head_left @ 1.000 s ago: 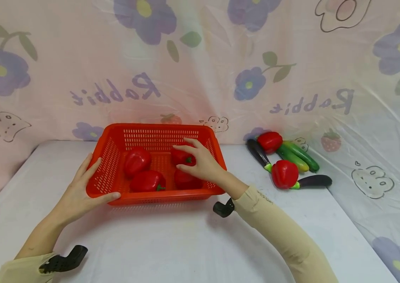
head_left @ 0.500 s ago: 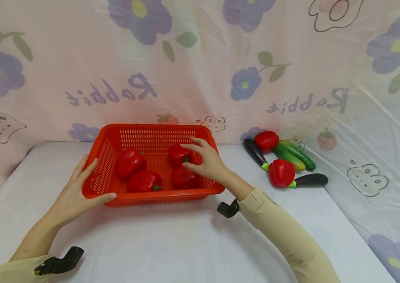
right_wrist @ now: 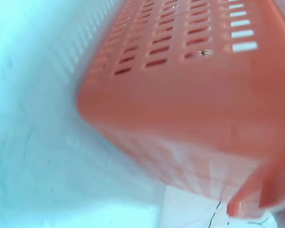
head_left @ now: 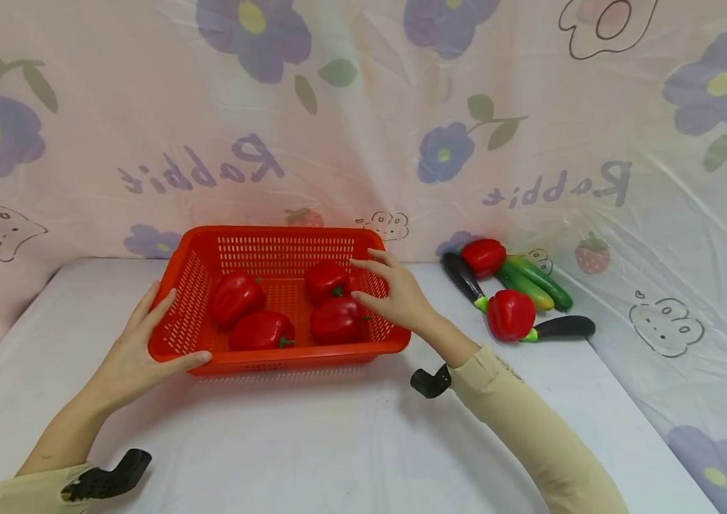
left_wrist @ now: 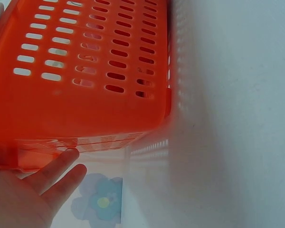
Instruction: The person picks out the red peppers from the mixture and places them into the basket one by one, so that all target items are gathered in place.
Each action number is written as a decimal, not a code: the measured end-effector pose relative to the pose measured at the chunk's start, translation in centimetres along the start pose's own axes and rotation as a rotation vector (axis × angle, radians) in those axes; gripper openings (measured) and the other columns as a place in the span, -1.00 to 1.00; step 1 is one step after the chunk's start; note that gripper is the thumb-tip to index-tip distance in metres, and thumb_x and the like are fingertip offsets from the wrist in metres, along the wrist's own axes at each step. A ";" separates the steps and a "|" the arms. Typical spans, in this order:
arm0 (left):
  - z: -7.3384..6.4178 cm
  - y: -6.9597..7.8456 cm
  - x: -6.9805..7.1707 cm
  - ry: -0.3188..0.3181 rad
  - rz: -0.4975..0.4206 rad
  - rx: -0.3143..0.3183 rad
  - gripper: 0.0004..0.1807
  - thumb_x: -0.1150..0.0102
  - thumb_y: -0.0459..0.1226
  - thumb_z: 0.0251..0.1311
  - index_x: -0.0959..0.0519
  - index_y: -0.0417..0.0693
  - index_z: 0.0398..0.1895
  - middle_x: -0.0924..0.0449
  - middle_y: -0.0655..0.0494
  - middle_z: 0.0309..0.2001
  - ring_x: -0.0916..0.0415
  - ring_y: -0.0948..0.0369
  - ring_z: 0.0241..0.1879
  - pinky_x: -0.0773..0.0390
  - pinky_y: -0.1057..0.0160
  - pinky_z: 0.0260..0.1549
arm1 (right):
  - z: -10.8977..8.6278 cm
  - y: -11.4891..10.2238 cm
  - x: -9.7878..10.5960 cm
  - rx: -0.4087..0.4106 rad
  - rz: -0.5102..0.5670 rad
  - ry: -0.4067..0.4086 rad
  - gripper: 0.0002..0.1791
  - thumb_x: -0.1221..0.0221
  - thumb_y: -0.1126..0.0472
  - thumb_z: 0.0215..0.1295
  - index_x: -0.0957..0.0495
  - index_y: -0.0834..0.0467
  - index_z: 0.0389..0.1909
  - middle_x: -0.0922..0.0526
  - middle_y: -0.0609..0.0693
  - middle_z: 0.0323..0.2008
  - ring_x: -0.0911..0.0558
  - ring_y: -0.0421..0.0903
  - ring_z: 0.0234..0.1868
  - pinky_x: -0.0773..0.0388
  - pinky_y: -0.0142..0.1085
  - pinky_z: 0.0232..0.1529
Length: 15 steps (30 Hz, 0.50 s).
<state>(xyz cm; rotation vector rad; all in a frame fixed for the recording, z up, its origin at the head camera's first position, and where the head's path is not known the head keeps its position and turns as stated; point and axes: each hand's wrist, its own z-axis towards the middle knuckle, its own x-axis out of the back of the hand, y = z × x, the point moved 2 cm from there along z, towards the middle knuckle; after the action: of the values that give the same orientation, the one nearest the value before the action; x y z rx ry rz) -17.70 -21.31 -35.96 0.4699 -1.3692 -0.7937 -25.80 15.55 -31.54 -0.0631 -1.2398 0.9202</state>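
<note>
A red plastic basket point(head_left: 293, 359) with slotted walls holds several red bell peppers: two on its left side, one point(head_left: 236, 298) behind another point(head_left: 262, 330), and on its right a rear one point(head_left: 325, 280) and a front one point(head_left: 336, 321). My left hand point(head_left: 132, 357) rests at the basket's left end, fingers straight along the outer wall and thumb across the front rim. Over the right end, my right hand point(head_left: 398, 294) holds nothing; its thumb and fingers are spread apart beside the right-hand peppers. In the left wrist view, two fingertips point(left_wrist: 69, 154) lie close to the basket wall point(left_wrist: 76, 111).
Right of the basket on the white table point(head_left: 338, 442) lie a red bell pepper point(head_left: 511, 315), another farther back point(head_left: 483, 258), two eggplants point(head_left: 565, 328) and green cucumbers point(head_left: 538, 282). A patterned curtain point(head_left: 363, 121) hangs behind the table.
My right hand has drawn back to the right, away from the right-hand peppers, which now show more fully. The left-hand peppers have shifted slightly left. My left hand stays at the basket.
</note>
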 end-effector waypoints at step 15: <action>0.0 0.0 0.0 -0.002 -0.011 -0.003 0.19 -0.43 -0.04 -0.03 0.16 -0.07 0.54 0.49 -0.03 0.55 0.29 -0.35 0.43 -0.12 -0.58 -0.03 | -1.7 1.8 1.7 -0.008 -0.031 0.038 -0.47 -0.29 0.20 0.18 -0.50 0.19 0.19 -0.33 0.29 0.30 -0.45 0.19 0.22 -0.50 0.08 0.14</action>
<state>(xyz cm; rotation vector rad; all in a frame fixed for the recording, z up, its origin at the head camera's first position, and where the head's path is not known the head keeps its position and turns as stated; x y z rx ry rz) -17.69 -21.33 -36.00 0.4744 -1.3684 -0.8049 -25.36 18.58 -31.77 -0.0670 -1.2059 0.8835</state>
